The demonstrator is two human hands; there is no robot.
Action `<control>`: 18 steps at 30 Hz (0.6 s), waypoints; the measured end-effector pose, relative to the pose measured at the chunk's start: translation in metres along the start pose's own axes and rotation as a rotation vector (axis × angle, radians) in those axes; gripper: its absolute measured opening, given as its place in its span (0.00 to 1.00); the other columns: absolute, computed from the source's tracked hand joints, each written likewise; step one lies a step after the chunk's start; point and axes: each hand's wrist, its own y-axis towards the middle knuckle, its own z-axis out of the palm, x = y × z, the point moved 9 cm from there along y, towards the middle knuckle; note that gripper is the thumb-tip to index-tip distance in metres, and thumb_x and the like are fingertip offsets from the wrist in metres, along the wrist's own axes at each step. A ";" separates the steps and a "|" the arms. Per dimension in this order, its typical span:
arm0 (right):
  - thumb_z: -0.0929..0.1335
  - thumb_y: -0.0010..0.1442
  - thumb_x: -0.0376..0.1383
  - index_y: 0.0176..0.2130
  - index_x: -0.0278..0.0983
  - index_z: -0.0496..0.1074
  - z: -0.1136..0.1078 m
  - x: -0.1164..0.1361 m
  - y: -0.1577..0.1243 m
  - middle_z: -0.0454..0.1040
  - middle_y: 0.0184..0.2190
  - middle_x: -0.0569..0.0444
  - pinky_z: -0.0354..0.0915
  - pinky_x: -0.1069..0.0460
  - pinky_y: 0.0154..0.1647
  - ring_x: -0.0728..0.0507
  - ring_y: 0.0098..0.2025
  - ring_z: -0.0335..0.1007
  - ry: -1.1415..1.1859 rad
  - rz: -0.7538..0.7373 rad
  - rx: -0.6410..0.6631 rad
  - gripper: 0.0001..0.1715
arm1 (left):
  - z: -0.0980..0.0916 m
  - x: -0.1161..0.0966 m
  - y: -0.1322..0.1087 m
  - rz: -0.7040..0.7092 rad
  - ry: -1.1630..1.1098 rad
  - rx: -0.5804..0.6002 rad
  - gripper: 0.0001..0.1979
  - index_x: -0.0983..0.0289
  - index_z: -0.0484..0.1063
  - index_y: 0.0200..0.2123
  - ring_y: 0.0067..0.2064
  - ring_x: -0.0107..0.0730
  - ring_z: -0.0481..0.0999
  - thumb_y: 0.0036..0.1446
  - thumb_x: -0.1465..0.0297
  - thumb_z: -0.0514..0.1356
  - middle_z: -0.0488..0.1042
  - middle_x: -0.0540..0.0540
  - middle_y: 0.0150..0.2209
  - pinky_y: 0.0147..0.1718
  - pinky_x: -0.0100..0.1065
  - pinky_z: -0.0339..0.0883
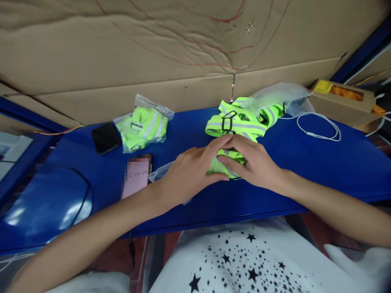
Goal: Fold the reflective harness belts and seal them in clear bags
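A folded neon-yellow reflective strap (233, 155) with grey stripes lies between my two hands, low over the blue table. My left hand (194, 169) is closed around its left side, thumb below and fingers across the top. Clear plastic of a bag (161, 171) sticks out from beneath this hand, so the strap seems partly inside it. From the other side my right hand (255, 162) grips the strap, its fingertips meeting those of the left. Just beyond the hands lies a loose pile of similar straps (244, 122) with black buckles. Most of the bag is hidden under my left hand.
A bagged strap (143, 128) lies at the back left, near a black device (105, 138) and a phone (137, 177). At the right are another clear bag (277, 95), a white cable (319, 127) and a cardboard box (342, 103). Cardboard (122, 61) walls off the back of the blue table (305, 171).
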 end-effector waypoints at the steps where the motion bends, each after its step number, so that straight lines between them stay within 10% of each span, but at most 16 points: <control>1: 0.67 0.71 0.39 0.51 0.37 0.69 0.001 0.002 -0.001 0.75 0.46 0.47 0.72 0.46 0.47 0.41 0.47 0.73 -0.032 -0.022 0.023 0.11 | 0.000 -0.002 0.002 0.009 0.011 -0.011 0.46 0.51 0.49 0.72 0.57 0.50 0.81 0.58 0.58 0.71 0.72 0.61 0.65 0.53 0.43 0.76; 8: 0.70 0.66 0.38 0.69 0.36 0.56 -0.003 0.013 -0.006 0.53 0.68 0.35 0.65 0.32 0.69 0.29 0.73 0.51 -0.201 -0.170 0.166 0.38 | -0.012 0.003 0.011 -0.022 -0.020 -0.057 0.45 0.48 0.49 0.73 0.60 0.48 0.78 0.60 0.62 0.70 0.64 0.57 0.71 0.55 0.40 0.75; 18: 0.68 0.69 0.34 0.68 0.42 0.64 -0.031 0.010 0.002 0.72 0.63 0.48 0.71 0.41 0.64 0.37 0.63 0.72 -0.164 -0.133 0.149 0.31 | -0.032 0.003 0.020 0.002 -0.165 0.006 0.45 0.52 0.51 0.72 0.64 0.46 0.75 0.59 0.54 0.70 0.61 0.54 0.73 0.60 0.39 0.73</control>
